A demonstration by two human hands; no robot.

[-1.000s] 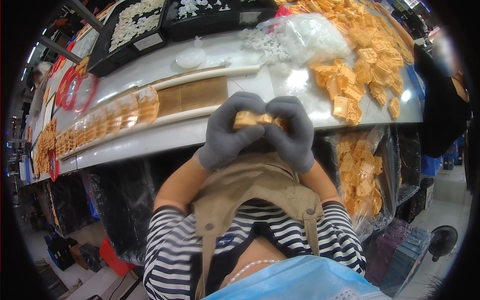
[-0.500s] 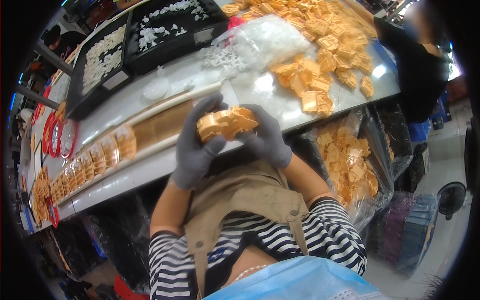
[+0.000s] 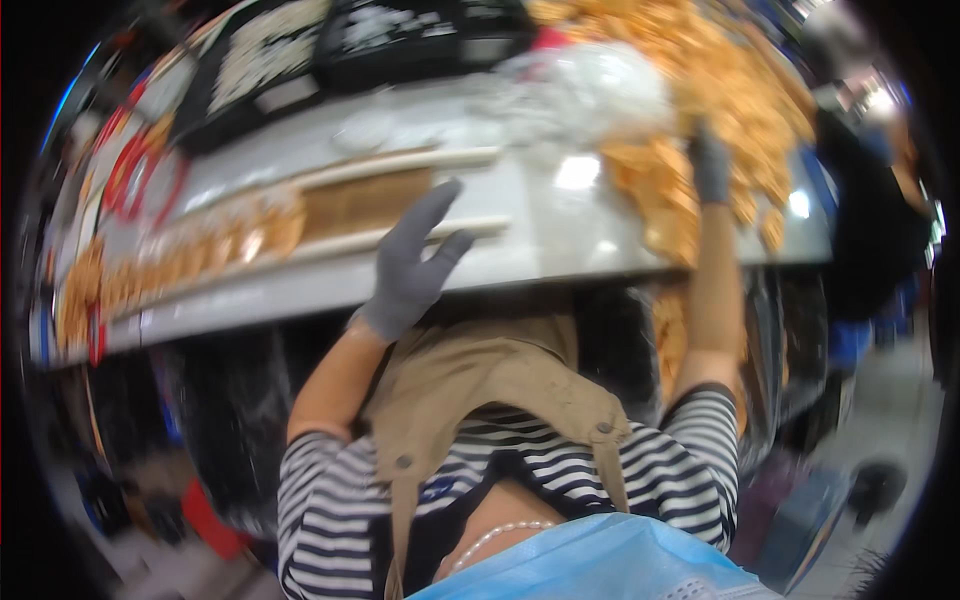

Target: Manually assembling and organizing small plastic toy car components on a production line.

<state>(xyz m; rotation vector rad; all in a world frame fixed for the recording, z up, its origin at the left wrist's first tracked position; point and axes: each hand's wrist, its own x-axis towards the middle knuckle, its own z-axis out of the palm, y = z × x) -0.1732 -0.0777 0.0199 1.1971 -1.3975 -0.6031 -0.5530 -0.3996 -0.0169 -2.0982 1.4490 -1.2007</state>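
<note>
My left hand (image 3: pixel 415 262), in a grey glove, hovers at the table's near edge beside the end of a white rail (image 3: pixel 480 227). Its fingers are stretched out with the thumb apart, and nothing is in it. Out to the right, my gloved right hand (image 3: pixel 709 165) reaches to the large heap of orange plastic parts (image 3: pixel 757 105). Motion smears its fingers, so whether they grip a part cannot be made out. Left of my left hand, a row of similar orange parts (image 3: pixel 215 240) lies along a brown strip (image 3: pixel 365 200) between two white rails.
Black trays (image 3: pixel 285 98) of small white pieces stand at the back left. A clear bag of white pieces (image 3: pixel 610 90) lies beside the heap. Red rings (image 3: pixel 140 180) are at the far left. A bag-lined bin (image 3: pixel 668 330) holds orange parts below the table. A person (image 3: pixel 875 210) stands at right.
The orange part that both hands held is no longer between them. My right hand has swung right and away to the heap; my left has opened. The whole view has shifted.
</note>
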